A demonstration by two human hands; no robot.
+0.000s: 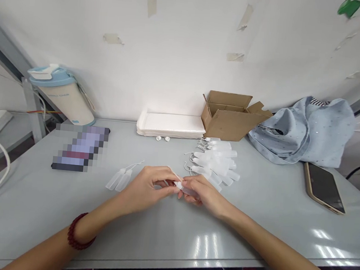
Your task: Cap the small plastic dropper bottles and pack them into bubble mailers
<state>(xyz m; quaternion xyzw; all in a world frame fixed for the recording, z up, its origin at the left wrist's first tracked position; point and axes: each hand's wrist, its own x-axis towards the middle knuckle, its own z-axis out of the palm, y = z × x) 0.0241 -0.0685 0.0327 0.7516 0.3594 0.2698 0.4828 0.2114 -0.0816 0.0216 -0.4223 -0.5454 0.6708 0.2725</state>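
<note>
Above the grey table [144, 237], my left hand [151, 185] and my right hand [204, 194] meet at a small translucent plastic bottle [190, 191]. The fingers of my right hand are closed round its body. My left hand pinches its white cap end [179, 185], where a thin strap sticks up. Fingers hide part of the bottle. Left of my left hand lie two similar bottles [122, 180] with thin looped straps. Beyond my right hand, several more such bottles [218, 160] lie in an overlapping pile.
Two small white caps [162, 139] lie before a stack of white padded envelopes [174, 126] by the wall. An open cardboard box [228, 125], a blue cloth bag [307, 134] and a phone [326, 189] are at right. A tumbler [67, 98] and a pixelated phone-like object [81, 149] are at left.
</note>
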